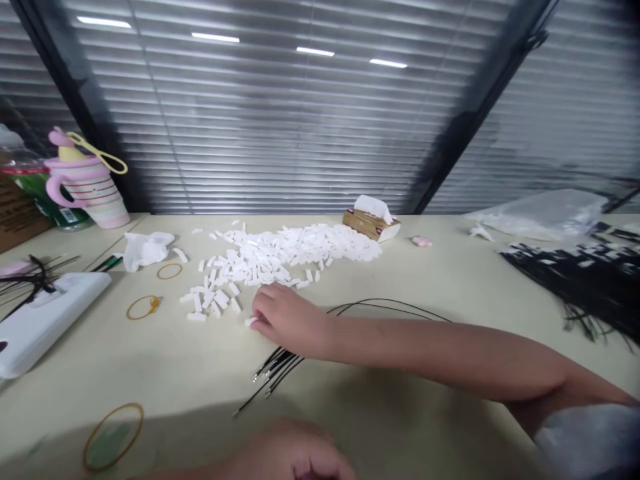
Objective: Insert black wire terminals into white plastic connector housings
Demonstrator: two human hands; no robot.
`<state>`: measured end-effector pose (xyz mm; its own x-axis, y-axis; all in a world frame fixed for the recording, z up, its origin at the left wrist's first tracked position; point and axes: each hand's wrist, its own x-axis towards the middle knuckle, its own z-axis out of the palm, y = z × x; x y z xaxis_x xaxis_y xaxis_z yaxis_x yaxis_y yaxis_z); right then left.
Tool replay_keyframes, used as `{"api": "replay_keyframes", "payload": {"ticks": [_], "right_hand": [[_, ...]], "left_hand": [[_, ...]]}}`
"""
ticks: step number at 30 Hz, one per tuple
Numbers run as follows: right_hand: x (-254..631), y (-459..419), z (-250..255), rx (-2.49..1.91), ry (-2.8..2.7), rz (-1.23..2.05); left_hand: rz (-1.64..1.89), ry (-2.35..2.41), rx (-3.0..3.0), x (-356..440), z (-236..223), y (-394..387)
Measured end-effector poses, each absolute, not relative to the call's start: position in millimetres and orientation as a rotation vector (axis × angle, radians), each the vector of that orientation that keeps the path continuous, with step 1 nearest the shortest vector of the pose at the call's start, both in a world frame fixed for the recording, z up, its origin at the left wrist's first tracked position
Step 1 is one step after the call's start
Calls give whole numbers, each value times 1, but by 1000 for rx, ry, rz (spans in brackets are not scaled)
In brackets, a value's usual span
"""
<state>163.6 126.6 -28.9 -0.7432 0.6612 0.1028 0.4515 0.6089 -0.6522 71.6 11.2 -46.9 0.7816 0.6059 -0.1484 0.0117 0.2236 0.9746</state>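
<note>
My right hand reaches from the right with thumb and fingers pinched on a small white plastic piece. Just beyond it spreads a loose pile of similar white pieces, with several strays toward the left. Under my right wrist runs a bunch of thin black cables, their metal-tipped ends fanned out on the table. At the bottom edge my left hand is curled closed and partly cut off; whatever its fingers hold, if anything, is hidden.
Rubber bands lie on the left of the table, near a white power strip. A pink striped cup and a bottle stand behind. A tissue box sits at the back; more black cables lie at right.
</note>
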Motion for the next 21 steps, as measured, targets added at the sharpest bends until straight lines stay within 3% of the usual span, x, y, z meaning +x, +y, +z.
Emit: {"api": "replay_keyframes", "payload": {"ticks": [6, 11, 17, 21], "right_hand": [[218, 82, -15, -879, -2061, 1619], [239, 60, -32, -840, -1725, 1953], [235, 60, -44, -749, -1601, 2133], [240, 66, -42, -767, -1690, 2007]], "left_hand": [[1051, 884, 847, 70, -54, 13], [1095, 786, 912, 66, -56, 18], [1090, 719, 995, 64, -47, 21], [1117, 817, 1225, 61, -40, 17]]}}
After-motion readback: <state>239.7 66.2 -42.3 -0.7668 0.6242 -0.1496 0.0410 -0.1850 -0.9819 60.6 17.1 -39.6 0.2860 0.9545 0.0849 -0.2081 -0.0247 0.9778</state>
